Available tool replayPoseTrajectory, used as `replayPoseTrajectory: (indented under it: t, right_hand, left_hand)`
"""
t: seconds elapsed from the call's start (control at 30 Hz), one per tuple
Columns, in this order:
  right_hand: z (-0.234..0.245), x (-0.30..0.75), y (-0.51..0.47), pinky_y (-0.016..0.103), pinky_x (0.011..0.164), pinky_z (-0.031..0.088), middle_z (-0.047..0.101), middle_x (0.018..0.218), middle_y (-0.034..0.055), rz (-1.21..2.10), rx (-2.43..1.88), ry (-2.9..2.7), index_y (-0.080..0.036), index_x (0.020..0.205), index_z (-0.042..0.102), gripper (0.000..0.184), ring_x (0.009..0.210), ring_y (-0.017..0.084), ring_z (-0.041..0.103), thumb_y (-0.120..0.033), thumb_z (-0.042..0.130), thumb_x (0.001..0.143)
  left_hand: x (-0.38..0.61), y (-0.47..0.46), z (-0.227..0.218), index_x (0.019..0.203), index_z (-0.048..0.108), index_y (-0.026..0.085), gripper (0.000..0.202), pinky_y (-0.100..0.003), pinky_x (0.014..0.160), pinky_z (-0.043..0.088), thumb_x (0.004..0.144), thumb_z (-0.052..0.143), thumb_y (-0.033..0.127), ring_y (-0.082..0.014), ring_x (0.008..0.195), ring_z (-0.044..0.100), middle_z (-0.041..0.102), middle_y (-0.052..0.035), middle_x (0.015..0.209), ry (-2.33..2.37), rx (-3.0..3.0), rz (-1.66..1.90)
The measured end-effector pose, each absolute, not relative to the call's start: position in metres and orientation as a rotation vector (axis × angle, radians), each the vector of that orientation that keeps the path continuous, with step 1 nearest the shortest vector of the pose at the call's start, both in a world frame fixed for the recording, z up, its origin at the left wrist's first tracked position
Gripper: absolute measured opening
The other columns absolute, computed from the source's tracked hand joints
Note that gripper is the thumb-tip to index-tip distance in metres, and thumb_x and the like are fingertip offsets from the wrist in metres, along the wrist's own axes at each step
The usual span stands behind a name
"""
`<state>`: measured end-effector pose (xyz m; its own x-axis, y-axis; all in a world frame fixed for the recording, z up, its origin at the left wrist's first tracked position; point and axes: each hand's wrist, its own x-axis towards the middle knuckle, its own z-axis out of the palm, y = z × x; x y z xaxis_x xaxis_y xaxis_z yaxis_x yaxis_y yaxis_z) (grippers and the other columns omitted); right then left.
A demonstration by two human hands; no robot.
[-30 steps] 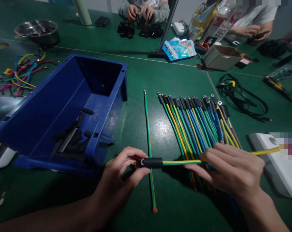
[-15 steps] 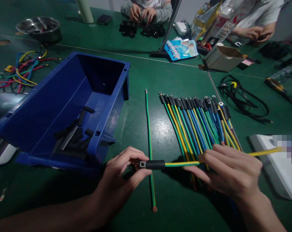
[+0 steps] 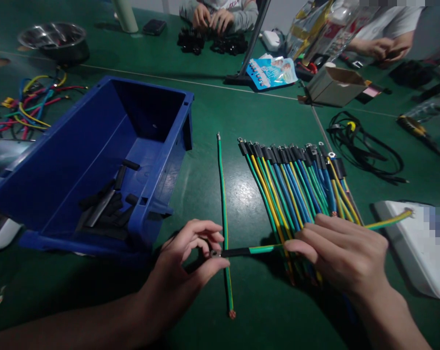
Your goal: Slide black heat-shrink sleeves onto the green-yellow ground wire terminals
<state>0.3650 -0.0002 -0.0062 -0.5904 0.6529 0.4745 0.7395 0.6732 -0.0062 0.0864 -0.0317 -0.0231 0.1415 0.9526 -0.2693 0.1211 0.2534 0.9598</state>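
A green-and-yellow cable (image 3: 265,249) lies across both hands, a black sleeve (image 3: 237,252) near its left end. My right hand (image 3: 345,253) is closed round the cable, whose far end sticks out to the right. My left hand (image 3: 190,265) has thumb and fingers closed about the metal ring terminal (image 3: 215,253) at the sleeved end. Beneath, a single green-and-yellow wire (image 3: 223,194) with a bare lug and no sleeve lies lengthwise on the table. Beyond my right hand, a row of sleeved blue, green and yellow cables (image 3: 290,180) lies side by side, their lower ends partly hidden.
At left stands a blue bin (image 3: 161,170) holding black sleeves (image 3: 108,206). Loose coloured wires (image 3: 33,109) and a metal bowl (image 3: 54,43) are behind it. A white box (image 3: 413,257), black cord (image 3: 365,150) and carton (image 3: 336,87) sit right. Two people's hands work across the table.
The cable has rolled between my hands: the ring terminal and sleeve, seen flat before, now show more edge-on. The cable's right end has come slightly left and up.
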Motion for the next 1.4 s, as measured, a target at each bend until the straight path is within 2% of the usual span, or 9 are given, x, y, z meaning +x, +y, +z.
replayPoseTrajectory:
  t: [0.13,0.3,0.37,0.43,0.5,0.63,0.77,1.13,1.4]
  right_hand:
    - [-0.006,0.364,0.001,0.03,0.056,0.027,0.044,0.052,-0.0027,-0.248,-1.04,-2.481,-0.018,0.058,0.049,0.044,0.053,0.011,0.042,-0.029,0.063,0.098]
    - [-0.005,0.361,0.002,0.028,0.057,0.034,0.055,0.057,-0.0018,-0.147,-1.014,-2.485,-0.017,0.073,0.058,0.041,0.053,0.011,0.05,-0.046,0.051,0.101]
    - [-0.004,0.36,0.003,0.028,0.058,0.036,0.062,0.064,-0.0008,-0.146,-0.984,-2.485,-0.016,0.086,0.063,0.037,0.058,0.012,0.056,-0.05,0.057,0.098]
    - [-0.004,0.359,0.004,0.027,0.058,0.037,0.064,0.066,-0.0013,-0.151,-0.956,-2.488,-0.016,0.091,0.064,0.028,0.059,0.012,0.057,-0.043,0.069,0.093]
    - [-0.004,0.359,0.004,0.027,0.057,0.036,0.065,0.068,-0.0016,-0.148,-0.942,-2.482,-0.017,0.091,0.065,0.019,0.058,0.011,0.057,-0.032,0.075,0.09]
    - [-0.005,0.361,0.004,0.027,0.057,0.036,0.066,0.068,-0.0005,-0.15,-0.931,-2.45,-0.016,0.09,0.065,0.014,0.058,0.011,0.056,-0.019,0.077,0.087]
    - [-0.004,0.361,0.003,0.026,0.058,0.039,0.066,0.067,0.0006,-0.155,-0.921,-2.414,-0.014,0.087,0.065,0.015,0.058,0.011,0.055,-0.014,0.079,0.083]
    - [-0.002,0.356,0.002,0.026,0.058,0.041,0.065,0.064,0.0003,-0.192,-0.927,-2.401,-0.015,0.085,0.064,0.019,0.057,0.01,0.056,-0.025,0.08,0.085]
    - [-0.005,0.358,0.001,0.026,0.056,0.038,0.062,0.061,-0.0022,-0.21,-0.947,-2.411,-0.014,0.085,0.064,0.017,0.055,0.009,0.054,-0.027,0.076,0.088]
  left_hand:
    - [0.088,-0.031,-0.02,0.089,0.074,0.025,0.016,-0.018,0.067,0.05,0.077,0.072,0.015,-0.0092,0.072,0.066,0.07,0.003,0.084,1.254,1.177,0.826]
    - [0.087,-0.033,-0.025,0.087,0.072,0.025,0.01,-0.015,0.069,0.051,0.083,0.069,0.016,-0.0072,0.075,0.067,0.068,0.004,0.087,1.237,1.133,0.832]
    - [0.085,-0.034,-0.027,0.087,0.07,0.024,0.006,-0.014,0.068,0.051,0.086,0.067,0.018,-0.0066,0.075,0.067,0.067,0.0042,0.087,1.223,1.103,0.841]
    - [0.083,-0.034,-0.028,0.089,0.067,0.023,0.002,-0.013,0.066,0.051,0.089,0.066,0.022,-0.0063,0.073,0.065,0.066,0.0041,0.086,1.212,1.083,0.845]
    - [0.081,-0.034,-0.027,0.095,0.065,0.024,0.003,-0.013,0.068,0.052,0.093,0.063,0.026,-0.0059,0.072,0.064,0.067,0.0039,0.088,1.215,1.075,0.837]
    - [0.08,-0.032,-0.025,0.112,0.062,0.028,0.023,-0.015,0.08,0.053,0.09,0.069,0.028,-0.0093,0.093,0.067,0.067,0.0022,0.104,1.219,1.102,0.815]
    - [0.084,-0.029,-0.025,0.108,0.067,0.028,0.03,-0.018,0.079,0.053,0.08,0.075,0.02,-0.0115,0.095,0.068,0.067,0.0026,0.105,1.216,1.18,0.807]
    - [0.083,-0.035,-0.032,0.097,0.071,0.03,0.016,-0.025,0.079,0.05,0.085,0.068,0.021,-0.0128,0.084,0.069,0.07,0.0046,0.091,1.294,1.274,0.768]
    - [0.084,-0.034,-0.03,0.092,0.073,0.029,0.014,-0.023,0.072,0.052,0.081,0.069,0.021,-0.0115,0.076,0.07,0.07,0.0044,0.087,1.309,1.25,0.796]
